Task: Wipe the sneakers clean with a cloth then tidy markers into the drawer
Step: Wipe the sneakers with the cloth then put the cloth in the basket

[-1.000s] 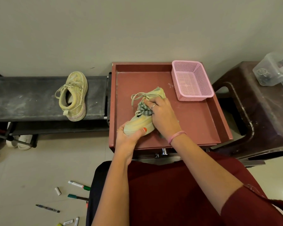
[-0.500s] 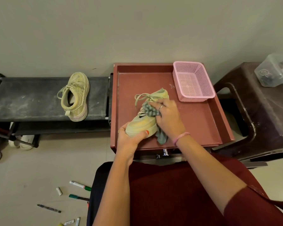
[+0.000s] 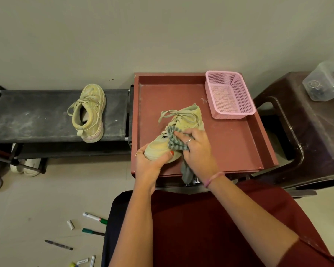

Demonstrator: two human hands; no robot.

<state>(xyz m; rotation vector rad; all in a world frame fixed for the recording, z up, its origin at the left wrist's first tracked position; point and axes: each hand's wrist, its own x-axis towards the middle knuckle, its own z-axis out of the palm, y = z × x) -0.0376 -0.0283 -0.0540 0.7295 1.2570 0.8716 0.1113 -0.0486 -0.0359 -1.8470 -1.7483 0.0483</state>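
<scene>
A pale yellow-green sneaker point(image 3: 183, 120) lies on the red tray top point(image 3: 233, 149) of a drawer unit. My left hand point(image 3: 149, 166) grips its toe from the near side. My right hand point(image 3: 198, 151) holds a grey striped cloth point(image 3: 175, 140) pressed on the sneaker's laces and side; the cloth's tail hangs over the tray's front edge. A second sneaker point(image 3: 89, 112) rests on the black bench point(image 3: 27, 120) at left. Several markers point(image 3: 94, 217) lie on the floor at lower left. The drawer front is mostly hidden under my arms.
An empty pink mesh basket point(image 3: 229, 95) sits in the tray's far right corner. A dark plastic stool point(image 3: 307, 135) with a clear container point(image 3: 326, 81) stands at right. White shoes point(image 3: 25, 166) lie under the bench. A wall is behind.
My right hand with the cloth has slid along the sneaker from the laces toward its side, and more cloth hangs over the tray's edge. The left hand keeps its hold on the toe.
</scene>
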